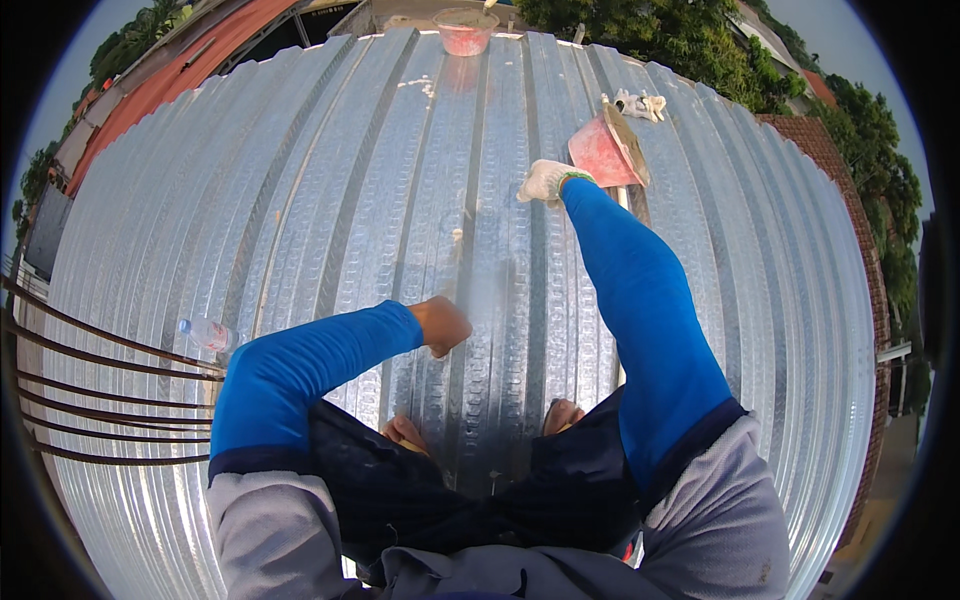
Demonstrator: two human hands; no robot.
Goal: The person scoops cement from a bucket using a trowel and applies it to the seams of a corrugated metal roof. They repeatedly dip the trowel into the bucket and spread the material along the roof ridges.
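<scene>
My left hand is bare and curled into a fist above the metal sheeting, in front of my knees; no object shows in it. Reaching ahead, my right hand wears a white knit glove with a green cuff. Its fingers look closed, and whatever they may hold is hidden. Just to its right, a red bucket leans over, with grey cement-like material at its mouth. Behind that lies a crumpled white bundle, perhaps gloves.
Ribbed metal sheeting spreads beneath me. At its far edge stands another red bucket. A plastic bottle lies at left, near several dark bent rods. My bare feet rest on the sheeting. Trees and roofs stand beyond.
</scene>
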